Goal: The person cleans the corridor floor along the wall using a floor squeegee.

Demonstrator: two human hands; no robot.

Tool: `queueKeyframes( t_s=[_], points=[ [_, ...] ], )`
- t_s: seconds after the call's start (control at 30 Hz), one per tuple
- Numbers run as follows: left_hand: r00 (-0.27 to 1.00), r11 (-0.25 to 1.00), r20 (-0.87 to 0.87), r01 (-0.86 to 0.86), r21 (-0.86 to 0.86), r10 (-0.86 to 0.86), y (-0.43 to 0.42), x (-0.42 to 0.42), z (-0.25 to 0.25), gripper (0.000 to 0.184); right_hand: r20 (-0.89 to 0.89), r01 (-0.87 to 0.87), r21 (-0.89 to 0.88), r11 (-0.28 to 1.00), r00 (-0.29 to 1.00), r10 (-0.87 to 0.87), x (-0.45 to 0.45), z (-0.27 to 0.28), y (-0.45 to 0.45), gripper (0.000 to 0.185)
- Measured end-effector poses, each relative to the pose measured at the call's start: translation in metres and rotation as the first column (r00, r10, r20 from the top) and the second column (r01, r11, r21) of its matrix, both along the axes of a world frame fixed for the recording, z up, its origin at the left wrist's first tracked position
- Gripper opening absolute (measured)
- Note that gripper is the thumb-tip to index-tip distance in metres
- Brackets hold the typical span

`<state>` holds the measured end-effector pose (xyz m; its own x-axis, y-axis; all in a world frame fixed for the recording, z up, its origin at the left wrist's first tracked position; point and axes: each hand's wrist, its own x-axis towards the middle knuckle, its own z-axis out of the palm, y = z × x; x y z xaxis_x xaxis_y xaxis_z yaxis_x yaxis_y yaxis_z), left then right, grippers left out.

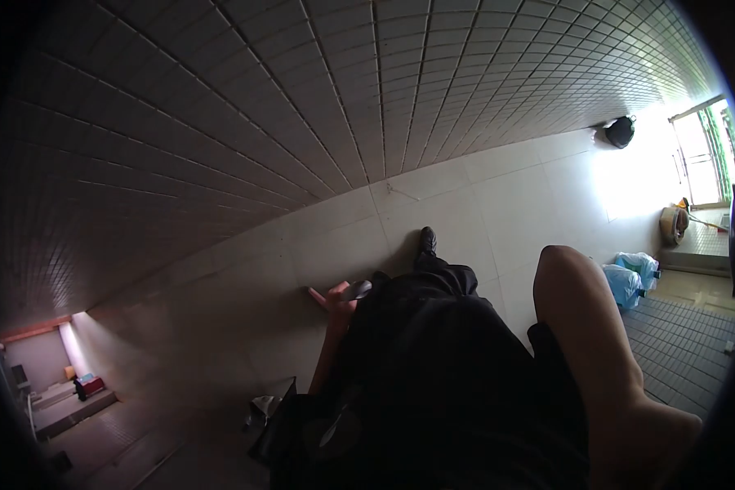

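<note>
My left hand (339, 300) is at the left side of my dark clothing (441, 351), low over the pale tiled floor. Its fingers are partly curled round a small, dark grey, rounded object (356, 291), with one finger sticking out to the left. On the other side my right arm is bent, its elbow pointing away from me. The back of my right hand (665, 425) shows dimly at the lower right, close to the camera, and its fingers are hidden. One black shoe (428, 240) shows on the floor ahead.
A tiled wall (367, 90) runs along the top. Right: a black bag (619, 132), a brown round container (674, 224), blue plastic bags (625, 286), a grey gridded surface (682, 351) and a bright window (701, 159). Far left: a red box (91, 385) on a ledge.
</note>
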<state>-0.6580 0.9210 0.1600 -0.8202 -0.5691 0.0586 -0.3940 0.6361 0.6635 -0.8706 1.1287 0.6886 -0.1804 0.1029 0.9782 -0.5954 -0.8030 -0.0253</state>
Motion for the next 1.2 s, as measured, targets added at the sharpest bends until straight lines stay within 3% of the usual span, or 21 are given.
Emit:
queueKeyframes(
  t_s=[0.07, 0.1, 0.2, 0.5, 0.63, 0.73, 0.9, 1.0, 1.1, 1.2],
  points=[
    [0.934, 0.964, 0.344, 0.003, 0.265, -0.098, 0.004, -0.007, 0.019, 0.022, -0.005, 0.006, 0.026, 1.0, 1.0, -0.006, 0.006, 0.001, -0.002, 0.017],
    [0.934, 0.964, 0.343, 0.006, 0.267, -0.101, 0.01, -0.007, 0.016, 0.022, -0.007, 0.004, 0.054, 0.999, 1.0, -0.003, 0.006, 0.001, -0.003, 0.016],
    [0.981, 0.979, 0.194, -0.044, 0.197, 0.005, 0.026, -0.001, 0.008, 0.016, -0.013, -0.01, 0.089, 0.996, 1.0, 0.012, 0.016, 0.003, -0.001, 0.015],
    [0.978, 0.946, 0.188, 0.025, 0.323, -0.09, 0.026, 0.007, 0.039, 0.013, 0.007, 0.059, 0.138, 0.989, 0.998, -0.061, 0.052, -0.002, 0.005, 0.014],
    [0.977, 0.96, 0.194, 0.036, 0.276, -0.093, 0.034, 0.01, 0.038, 0.013, 0.019, 0.056, 0.174, 0.983, 0.998, -0.061, 0.064, 0.002, 0.0, 0.014],
    [0.996, 0.986, 0.055, 0.063, 0.151, -0.073, 0.042, 0.017, 0.025, 0.013, -0.002, 0.054, 0.194, 0.98, 0.999, -0.054, 0.071, 0.001, 0.002, 0.014],
    [0.985, 0.973, 0.143, 0.058, 0.224, -0.092, 0.044, 0.005, 0.053, 0.015, -0.084, 0.134, 0.23, 0.964, 0.99, -0.117, 0.079, 0.002, 0.008, 0.013],
    [0.961, 0.962, -0.215, 0.212, 0.17, -0.174, 0.041, 0.001, 0.045, 0.038, -0.098, 0.176, 0.23, 0.957, 0.983, -0.157, 0.084, 0.004, 0.012, 0.013],
    [0.953, 0.952, -0.251, 0.224, 0.209, -0.169, 0.043, 0.004, 0.04, 0.038, -0.082, 0.195, 0.205, 0.959, 0.98, -0.182, 0.09, 0.005, 0.016, 0.013],
    [0.946, 0.947, -0.279, 0.231, 0.223, -0.166, 0.044, 0.004, 0.039, 0.038, -0.049, 0.151, 0.069, 0.986, 0.988, -0.148, 0.093, 0.004, 0.015, 0.014]
  ],
)
